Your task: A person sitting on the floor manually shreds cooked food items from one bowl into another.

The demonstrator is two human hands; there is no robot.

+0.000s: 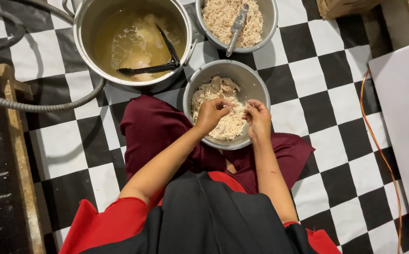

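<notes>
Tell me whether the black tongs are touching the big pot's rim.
Touching. The head view shows the black tongs lying across the broth, their hinged end resting on the big pot's right rim.

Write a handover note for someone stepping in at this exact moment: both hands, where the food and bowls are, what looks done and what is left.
Left hand: fingers pinched on a piece of meat over the near bowl.
Right hand: pinching the same piece from the other side, grip closed.
Near bowl rests by the lap on the checkered floor; it holds shredded meat plus whole chunks at its far side.
Far bowl: full of shreds, a utensil lying in it.
Pot: broth with black tongs.
Done: much shredding. Left: the chunks.
</notes>
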